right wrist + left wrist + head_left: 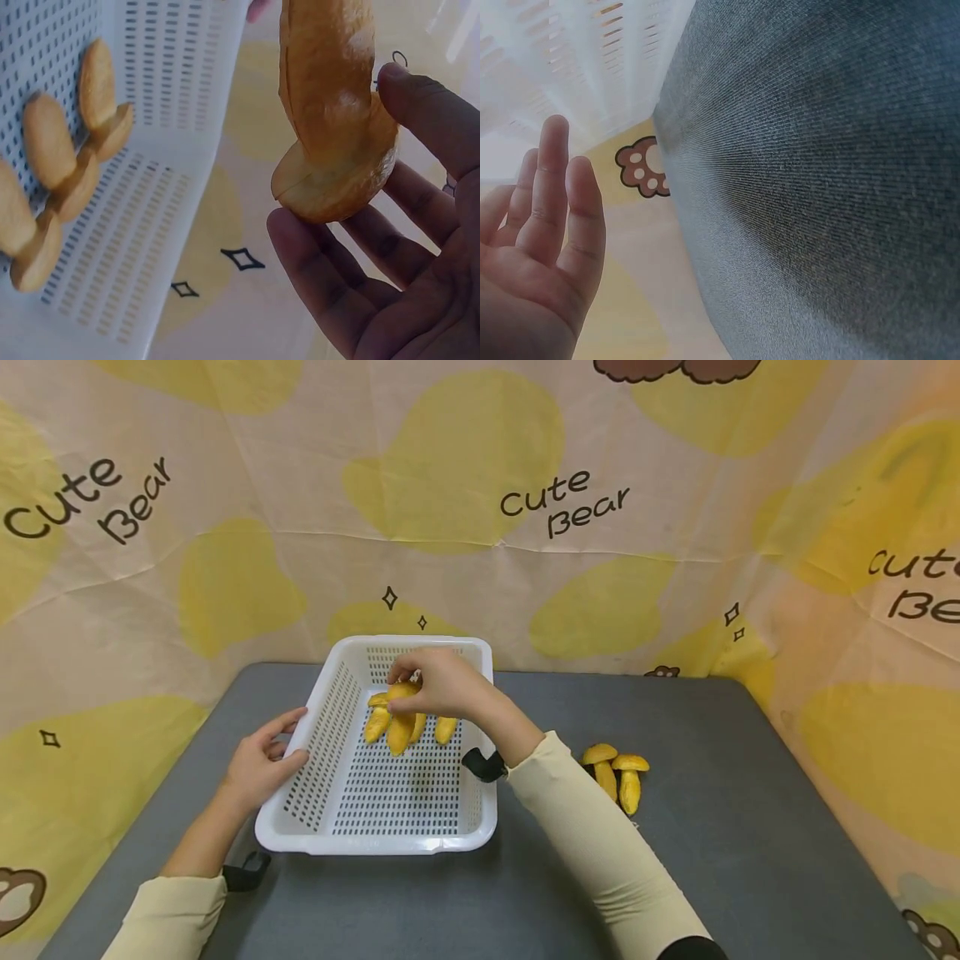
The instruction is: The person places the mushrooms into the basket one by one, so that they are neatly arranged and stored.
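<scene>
Mid-frame in the head view, the R hand (pixel 442 681) is pinching a yellow mushroom (pixel 401 727) by its cap, thumb one side & fingers the other, and is holding it stem-down over the white basket (pixel 375 843). Three other mushrooms (pixel 377 723) are lying in a row inside, twd the far end. At ctr-left, the L hand (pixel 257 768) is touching the basket's rim, thumb & fingers apart; the L wrist view is showing its fingers extended. Two more mushrooms (pixel 630 789) are lying side by side on the grey table (pixel 720 768), lower right of frame, next to the R sleeve (pixel 600 843).

Readable text: black lettering, "Cute Bear", is running on the backdrop (pixel 450 468) in 3 spots: upper left, upper mid just rt of ctr, & far right, where the frame edge is cutting it to "cute Be". Small star outlines (pixel 389 598) are dotting the cloth too, & a brown paw print (pixel 646 169) is showing mid-pic in the L wrist view.
</scene>
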`<state>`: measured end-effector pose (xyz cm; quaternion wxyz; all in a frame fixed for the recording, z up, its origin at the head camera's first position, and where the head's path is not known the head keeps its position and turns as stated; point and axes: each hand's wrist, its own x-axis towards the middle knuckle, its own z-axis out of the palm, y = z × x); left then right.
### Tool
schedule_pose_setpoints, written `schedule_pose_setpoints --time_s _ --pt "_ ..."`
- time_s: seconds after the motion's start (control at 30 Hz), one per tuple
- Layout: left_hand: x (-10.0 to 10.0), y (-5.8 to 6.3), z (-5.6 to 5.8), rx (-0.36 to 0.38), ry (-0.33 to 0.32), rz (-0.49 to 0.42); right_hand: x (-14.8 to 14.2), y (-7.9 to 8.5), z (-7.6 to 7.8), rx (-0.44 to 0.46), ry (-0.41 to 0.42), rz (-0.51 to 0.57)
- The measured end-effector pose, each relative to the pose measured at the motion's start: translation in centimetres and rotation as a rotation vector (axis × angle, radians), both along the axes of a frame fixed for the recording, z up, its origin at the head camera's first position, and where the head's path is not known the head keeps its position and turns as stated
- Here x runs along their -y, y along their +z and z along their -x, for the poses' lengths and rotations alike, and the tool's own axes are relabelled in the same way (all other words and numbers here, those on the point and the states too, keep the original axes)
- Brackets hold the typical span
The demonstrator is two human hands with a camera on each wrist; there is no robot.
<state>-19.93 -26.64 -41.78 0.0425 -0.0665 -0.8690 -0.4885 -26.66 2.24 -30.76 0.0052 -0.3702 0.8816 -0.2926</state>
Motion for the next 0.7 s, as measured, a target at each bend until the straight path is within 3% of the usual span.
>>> schedule_pose_setpoints --time_s 0.23,0.7 --pt "0.0 0.1 0.0 -0.004 0.003 0.003 2.4 0.1 -0.1 0.009 0.014 0.050" --pt "-0.1 0.2 0.0 0.023 0.011 0.023 5.6 -1.9 -0.3 0.005 -0.080 0.028"
